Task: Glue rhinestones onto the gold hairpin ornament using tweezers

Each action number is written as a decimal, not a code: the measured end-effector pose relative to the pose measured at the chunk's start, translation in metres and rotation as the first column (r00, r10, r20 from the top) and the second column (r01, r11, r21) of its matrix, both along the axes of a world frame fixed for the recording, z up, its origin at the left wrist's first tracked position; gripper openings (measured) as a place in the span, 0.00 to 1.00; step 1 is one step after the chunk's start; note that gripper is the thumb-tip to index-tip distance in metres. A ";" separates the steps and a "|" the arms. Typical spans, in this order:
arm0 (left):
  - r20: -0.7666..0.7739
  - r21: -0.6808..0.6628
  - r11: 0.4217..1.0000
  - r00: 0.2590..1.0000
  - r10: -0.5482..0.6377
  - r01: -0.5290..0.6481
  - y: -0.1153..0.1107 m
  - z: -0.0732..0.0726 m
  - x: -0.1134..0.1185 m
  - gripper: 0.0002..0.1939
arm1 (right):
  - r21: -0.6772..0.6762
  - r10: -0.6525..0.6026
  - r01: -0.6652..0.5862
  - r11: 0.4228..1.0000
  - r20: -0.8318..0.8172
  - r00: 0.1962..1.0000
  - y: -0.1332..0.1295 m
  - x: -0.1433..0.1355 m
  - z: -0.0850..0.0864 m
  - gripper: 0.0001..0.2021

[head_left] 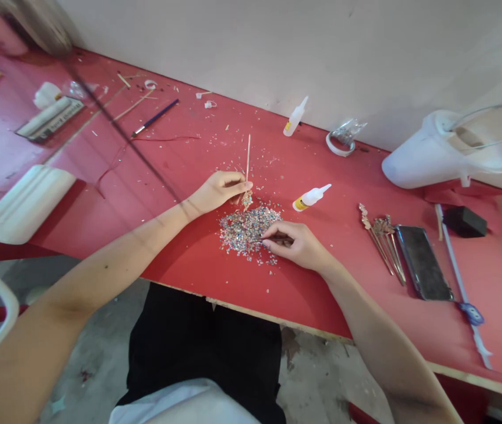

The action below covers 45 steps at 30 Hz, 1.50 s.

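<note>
Pointing its bare shaft away from the person, a pin (pixel 248 158) sits in the left hand (pixel 224 189), over the far edge of a pile of glittering chips (pixel 242 229). The left grip is closed, thumb and fingers pinching the pin just by its decorated end; whether that end touches the chips, I cannot tell. At the pile's right side, the right hand (pixel 297 242) has its grip pinched shut on a thin dark tool (pixel 258 238) — too small to make out fully — with its tip among the chips.

Beyond the right hand is a bottle (pixel 310 198) with a yellow label, and farther back, near the wall, a second bottle (pixel 295 118) and a tape roll (pixel 340 147). More pins (pixel 377 241) lie beside a phone (pixel 424 262) — both on the right of the red bench (pixel 189 259). A brush (pixel 156 118) lies toward the back left.
</note>
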<state>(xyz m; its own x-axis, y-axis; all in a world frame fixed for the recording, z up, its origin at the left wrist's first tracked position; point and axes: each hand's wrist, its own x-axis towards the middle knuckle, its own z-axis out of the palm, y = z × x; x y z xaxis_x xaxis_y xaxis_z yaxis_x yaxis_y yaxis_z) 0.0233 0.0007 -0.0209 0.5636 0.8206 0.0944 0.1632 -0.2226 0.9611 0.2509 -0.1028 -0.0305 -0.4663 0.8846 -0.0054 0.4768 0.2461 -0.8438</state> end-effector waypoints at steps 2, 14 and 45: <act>-0.007 0.014 1.000 1.000 -0.004 0.004 0.001 -0.001 0.000 0.16 | 0.014 -0.017 0.017 1.000 0.009 1.000 0.000 -0.001 0.000 0.05; -0.006 0.021 1.000 1.000 0.003 -0.003 -0.001 0.000 0.001 0.16 | 0.057 0.028 -0.028 0.998 0.010 1.000 0.000 -0.001 0.001 0.04; -0.016 0.001 1.000 1.000 -0.014 0.014 -0.001 -0.002 0.001 0.15 | 0.372 0.063 -0.130 0.919 0.186 0.980 -0.006 -0.006 -0.003 0.04</act>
<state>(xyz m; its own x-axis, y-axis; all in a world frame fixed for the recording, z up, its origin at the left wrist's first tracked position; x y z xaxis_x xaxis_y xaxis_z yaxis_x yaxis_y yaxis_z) 0.0238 0.0002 -0.0231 0.5763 0.8127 0.0860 0.1758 -0.2260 0.9581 0.2445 -0.1093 -0.0332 -0.5712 0.7857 0.2375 0.5603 0.5847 -0.5867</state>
